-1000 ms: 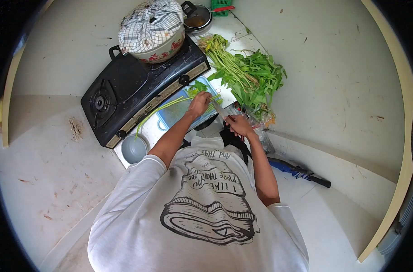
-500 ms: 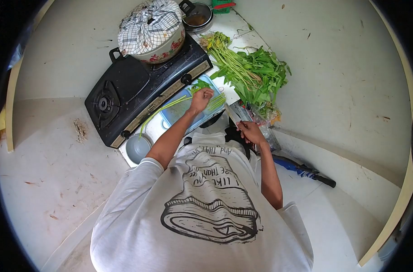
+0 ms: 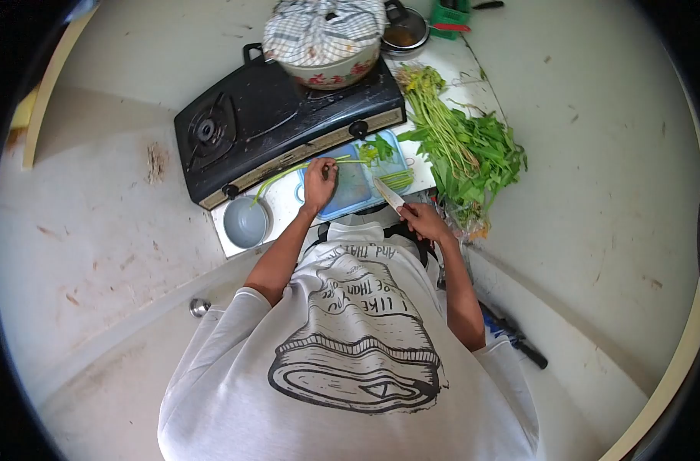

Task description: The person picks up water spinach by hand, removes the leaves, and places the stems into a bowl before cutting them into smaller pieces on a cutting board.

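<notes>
My left hand (image 3: pixel 320 184) is closed with curled fingers around long green vegetable stems (image 3: pixel 277 180) at the left of the blue cutting board (image 3: pixel 346 201). The stems stick out on both sides of it. My right hand (image 3: pixel 424 222) grips a knife (image 3: pixel 388 195) by its handle, blade pointing up and left over the board's near edge. Close to the blade tip lies a bundle of cut stem pieces (image 3: pixel 397 181). Some loose green leaves (image 3: pixel 377 149) rest on the far part of the board.
A black two-burner gas stove (image 3: pixel 288 115) stands behind the board, bearing a large cloth-covered pot (image 3: pixel 330 75). A grey bowl (image 3: pixel 246 223) sits at the left counter end. Leafy greens (image 3: pixel 473 150) are heaped at the right. A pan (image 3: pixel 405 34) and green basket (image 3: pixel 448 17) stand farther back.
My left hand has moved left across the board, away from the cut pieces, and now holds the stems. The knife has come in over the board. The camera view has shifted.
</notes>
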The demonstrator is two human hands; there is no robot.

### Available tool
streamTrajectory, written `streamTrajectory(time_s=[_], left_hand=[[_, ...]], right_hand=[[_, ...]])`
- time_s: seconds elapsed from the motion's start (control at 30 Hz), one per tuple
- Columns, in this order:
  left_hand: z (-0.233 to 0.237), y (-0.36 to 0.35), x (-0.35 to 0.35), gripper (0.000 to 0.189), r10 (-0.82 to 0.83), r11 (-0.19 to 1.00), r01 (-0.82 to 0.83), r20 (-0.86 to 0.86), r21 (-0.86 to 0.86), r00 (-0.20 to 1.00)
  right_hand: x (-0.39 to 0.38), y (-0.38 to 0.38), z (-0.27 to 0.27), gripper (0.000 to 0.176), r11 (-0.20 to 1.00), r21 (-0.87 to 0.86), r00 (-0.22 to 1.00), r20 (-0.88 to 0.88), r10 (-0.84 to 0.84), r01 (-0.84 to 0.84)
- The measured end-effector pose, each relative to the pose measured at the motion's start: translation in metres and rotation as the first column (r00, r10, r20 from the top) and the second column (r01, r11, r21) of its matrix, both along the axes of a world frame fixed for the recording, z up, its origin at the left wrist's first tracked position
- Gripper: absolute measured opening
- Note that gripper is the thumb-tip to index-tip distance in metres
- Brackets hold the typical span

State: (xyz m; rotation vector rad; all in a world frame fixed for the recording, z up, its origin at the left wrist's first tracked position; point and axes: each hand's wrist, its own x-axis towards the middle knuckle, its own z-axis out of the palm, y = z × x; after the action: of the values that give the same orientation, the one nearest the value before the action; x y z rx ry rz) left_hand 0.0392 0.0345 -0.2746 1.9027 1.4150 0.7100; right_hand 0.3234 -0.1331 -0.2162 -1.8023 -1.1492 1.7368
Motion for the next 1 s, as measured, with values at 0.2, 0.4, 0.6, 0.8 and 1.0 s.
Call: streamTrajectory(time_s=[0.2,0.4,0.6,0.8,1.0], left_hand=[[0.011,0.013,-0.053,0.031,-0.07,0.978,0.117,-0.261,0.172,0.963],[0.01,0.01,-0.051,0.032,-0.084,0.975,0.149,-0.349,0.164,0.933],[0.005,0.001,-0.029,0.037,-0.033,0.979,0.114,-0.422,0.168,0.906],[-0.023,-0.008,-0.027,0.034,-0.117,0.964,0.218,-0.488,0.155,0.865],[-0.015,-0.023,-0.038,0.034,-0.105,0.966,0.209,-0.512,0.151,0.852]], right_hand=[[-0.02,0.043,0.004,0.049,0.991,0.037,0.99,0.052,0.128,-0.13],[-0.032,0.067,-0.009,0.046,0.969,0.187,0.962,0.248,0.112,-0.161],[-0.021,0.072,-0.019,0.045,0.959,0.195,0.947,0.288,0.145,-0.206],[-0.013,0.062,-0.024,0.046,0.977,0.187,0.97,0.238,0.055,-0.101],[-0.01,0.057,-0.029,0.042,0.963,0.237,0.949,0.311,0.049,-0.127]])
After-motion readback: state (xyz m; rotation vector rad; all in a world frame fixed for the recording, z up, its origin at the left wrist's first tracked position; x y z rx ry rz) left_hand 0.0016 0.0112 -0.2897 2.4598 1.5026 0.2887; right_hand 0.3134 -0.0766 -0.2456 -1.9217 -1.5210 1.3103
